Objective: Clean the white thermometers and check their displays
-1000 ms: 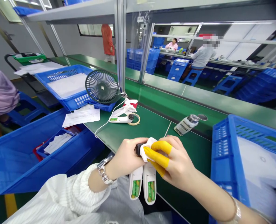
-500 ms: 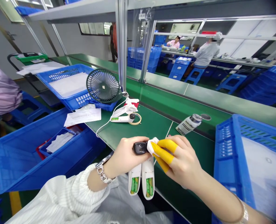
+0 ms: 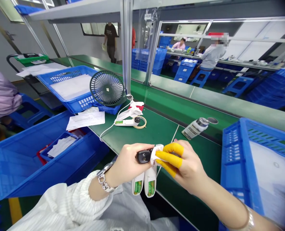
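My left hand (image 3: 129, 160) is closed around two white handheld devices (image 3: 150, 179) hanging side by side, with green batteries showing in their open compartments. A glossy black head (image 3: 143, 157) with two small round spots sticks out of this grip. Yellow finger cots cover several fingers of my right hand (image 3: 189, 163), which pinches a folded white wipe (image 3: 157, 153). The wipe presses against the devices right beside the black head, and it hides the part it touches. A similar white device (image 3: 126, 122) lies on the green bench, its black end by a tape roll (image 3: 144, 125).
A tilted-looking metal-topped bottle (image 3: 195, 127) stands beyond my right hand. Blue crates (image 3: 234, 144) flank the bench right and left. A dark fan (image 3: 107, 88) with a white cable, crumpled white wipes (image 3: 132, 110) and papers (image 3: 85, 121) lie further left. Several people are in the background.
The held devices have swung slightly up and left. The wipe and my right fingers have shifted a little against them. In the background, a person in dark clothes has come into fuller view.
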`<state>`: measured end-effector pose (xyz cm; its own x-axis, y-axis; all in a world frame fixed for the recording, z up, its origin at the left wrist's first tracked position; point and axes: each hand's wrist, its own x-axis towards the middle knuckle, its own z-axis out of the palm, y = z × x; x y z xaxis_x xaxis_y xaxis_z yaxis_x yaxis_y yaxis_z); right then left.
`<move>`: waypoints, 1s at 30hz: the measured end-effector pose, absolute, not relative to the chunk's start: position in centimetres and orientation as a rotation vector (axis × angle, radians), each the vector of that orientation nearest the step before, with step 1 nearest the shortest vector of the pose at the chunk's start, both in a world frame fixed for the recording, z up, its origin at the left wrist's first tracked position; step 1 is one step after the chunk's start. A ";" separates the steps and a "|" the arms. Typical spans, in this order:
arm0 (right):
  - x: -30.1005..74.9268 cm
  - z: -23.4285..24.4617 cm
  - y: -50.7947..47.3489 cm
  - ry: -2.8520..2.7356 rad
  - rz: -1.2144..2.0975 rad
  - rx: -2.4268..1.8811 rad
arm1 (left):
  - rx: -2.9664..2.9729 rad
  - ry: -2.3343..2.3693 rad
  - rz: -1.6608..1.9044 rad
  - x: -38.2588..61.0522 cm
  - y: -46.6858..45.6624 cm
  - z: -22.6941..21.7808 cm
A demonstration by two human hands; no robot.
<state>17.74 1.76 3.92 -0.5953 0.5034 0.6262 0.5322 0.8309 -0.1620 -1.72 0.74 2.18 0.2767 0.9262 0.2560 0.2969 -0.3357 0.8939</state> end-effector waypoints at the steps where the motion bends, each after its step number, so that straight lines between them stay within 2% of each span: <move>1: 17.7 3.9 1.8 -2.303 -0.076 -0.767 | 1.799 1.120 1.061 -1.8 0.7 2.2; 8: 16.9 4.0 0.9 -2.341 -0.027 -0.659 | 1.799 1.125 1.054 -1.7 0.4 1.8; 18: 17.7 3.7 0.3 -2.414 -0.126 -0.594 | 1.901 1.048 1.199 -2.0 -0.2 2.3; 30: 17.3 3.9 0.8 -2.242 -0.089 -0.619 | 1.836 0.962 1.110 -2.1 -0.2 2.4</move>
<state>17.31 0.81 3.89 -0.5676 0.4046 0.7171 0.4600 0.8782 -0.1314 -2.10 -0.21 2.36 0.3350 0.8799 0.3370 0.2088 -0.4181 0.8841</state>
